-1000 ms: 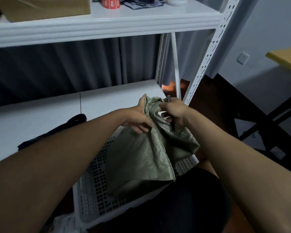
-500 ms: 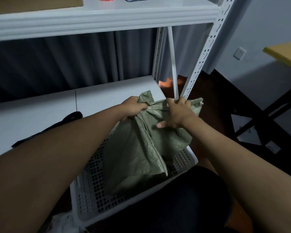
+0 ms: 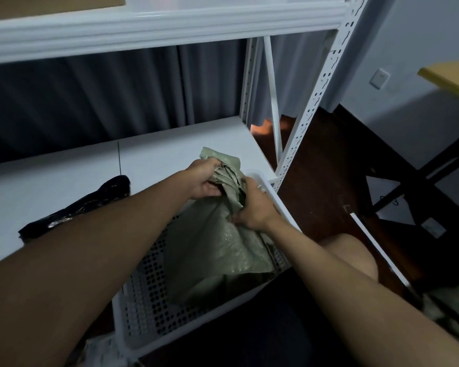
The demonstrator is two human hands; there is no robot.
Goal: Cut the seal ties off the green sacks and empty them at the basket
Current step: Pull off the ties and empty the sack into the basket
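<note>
A green woven sack [image 3: 217,250] stands in the white perforated basket [image 3: 149,308] in front of me. Its top is bunched and crumpled. My left hand [image 3: 206,178] grips the bunched top from the left side. From the right, my right hand [image 3: 255,205] grips the sack's neck a little lower, fingers curled into the fabric. No cutting tool or tie shows in either hand.
The basket rests against a white metal shelf unit [image 3: 321,83] with a low shelf board [image 3: 64,178]. A black bundle [image 3: 77,207] lies on that board to the left. More green sack fabric [image 3: 451,308] lies at the right edge. A dark table leg [image 3: 419,176] stands right.
The sack's top was spread wide between my hands; now it is bunched together. Both hands have moved closer and lower, and the dark tool seen in my right hand earlier is out of sight.
</note>
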